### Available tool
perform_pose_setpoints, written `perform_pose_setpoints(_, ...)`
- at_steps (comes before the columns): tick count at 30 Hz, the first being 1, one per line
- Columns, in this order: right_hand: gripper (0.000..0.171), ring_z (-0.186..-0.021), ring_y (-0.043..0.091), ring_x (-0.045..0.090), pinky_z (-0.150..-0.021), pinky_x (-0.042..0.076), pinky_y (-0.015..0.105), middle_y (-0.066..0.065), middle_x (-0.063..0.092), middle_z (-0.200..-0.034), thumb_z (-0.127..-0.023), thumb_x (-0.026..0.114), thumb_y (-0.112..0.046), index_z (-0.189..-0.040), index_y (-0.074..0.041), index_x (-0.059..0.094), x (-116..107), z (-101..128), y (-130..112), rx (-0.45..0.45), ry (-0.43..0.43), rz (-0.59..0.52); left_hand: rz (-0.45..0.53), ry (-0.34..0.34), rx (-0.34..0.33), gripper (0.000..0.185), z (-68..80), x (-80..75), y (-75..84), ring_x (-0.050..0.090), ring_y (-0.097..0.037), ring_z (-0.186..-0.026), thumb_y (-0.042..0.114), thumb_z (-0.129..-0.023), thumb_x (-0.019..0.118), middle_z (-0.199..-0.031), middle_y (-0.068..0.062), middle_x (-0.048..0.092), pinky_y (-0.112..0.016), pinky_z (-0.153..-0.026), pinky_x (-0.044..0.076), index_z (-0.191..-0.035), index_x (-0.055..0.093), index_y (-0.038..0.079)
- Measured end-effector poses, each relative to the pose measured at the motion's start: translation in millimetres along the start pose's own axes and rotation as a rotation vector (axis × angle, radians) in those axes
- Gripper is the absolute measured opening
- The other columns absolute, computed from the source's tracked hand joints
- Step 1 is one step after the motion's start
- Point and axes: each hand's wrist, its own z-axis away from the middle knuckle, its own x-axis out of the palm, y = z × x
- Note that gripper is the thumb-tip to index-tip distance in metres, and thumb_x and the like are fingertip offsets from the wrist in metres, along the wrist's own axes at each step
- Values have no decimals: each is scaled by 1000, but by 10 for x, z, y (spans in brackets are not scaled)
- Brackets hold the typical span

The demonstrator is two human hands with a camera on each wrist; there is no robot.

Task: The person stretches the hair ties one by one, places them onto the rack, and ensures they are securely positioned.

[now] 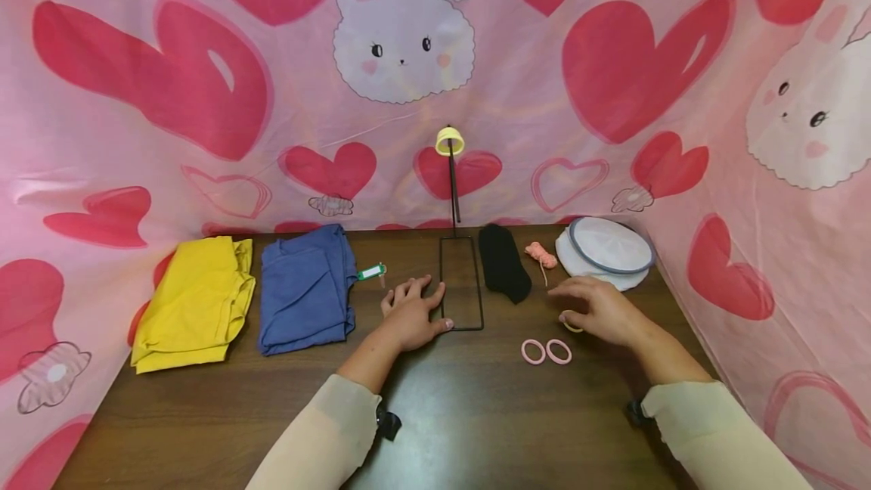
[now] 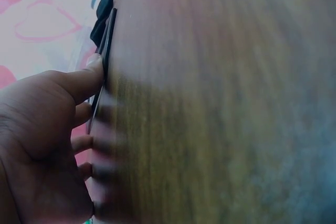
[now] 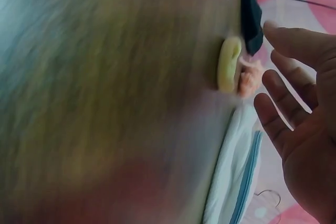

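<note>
My left hand (image 1: 411,312) lies flat on the brown table, fingers spread, with the thumb (image 2: 92,74) touching the near rail of a black wire stand's base (image 1: 461,283). The stand's pole rises to a yellow ring (image 1: 450,141) at its top. Just above another yellow ring (image 1: 570,324) on the table hovers my right hand (image 1: 599,308), fingers relaxed and holding nothing. In the right wrist view that yellow ring (image 3: 229,64) lies clear of the straight fingers (image 3: 291,40). Two pink rings (image 1: 546,351) sit side by side just in front of the right hand.
A folded yellow cloth (image 1: 197,301) and a folded blue cloth (image 1: 306,286) lie at the left, with a green tag (image 1: 370,272) beside them. A black cloth (image 1: 503,262), a pink yarn bundle (image 1: 540,254) and a white blue-rimmed pouch (image 1: 605,248) sit behind the right hand. Pink heart fabric walls in the table.
</note>
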Motion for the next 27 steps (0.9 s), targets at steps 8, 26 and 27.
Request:
perform_pose_setpoints(8,48,-115,30,65,-99,48,53,6,72,-121,-78,90,-8,-123,-9,75,-41,98,119,64,-130,1,0,1,-1,76,2,-5,10,12,-38,-156,61,-98,61,-172,-1,17,-68,-117,8,-163,33,34)
perform_pose_setpoints(26,40,-106,21,66,-94,50,48,-3,73,-111,-80,89,-17,-119,-15,78,-57,127,147,107,-241,6,12,3,3,76,11,5,10,13,-38,-156,60,-98,63,-172,-2,18,-68,-116,8,-163,35,33)
perform_pose_setpoints(27,41,-106,21,66,-94,51,47,-3,72,-111,-80,90,-18,-119,-14,78,-51,120,139,105,-243,3,13,3,3,76,10,8,10,13,-38,-156,60,-98,62,-172,-2,18,-68,-116,8,-163,35,33)
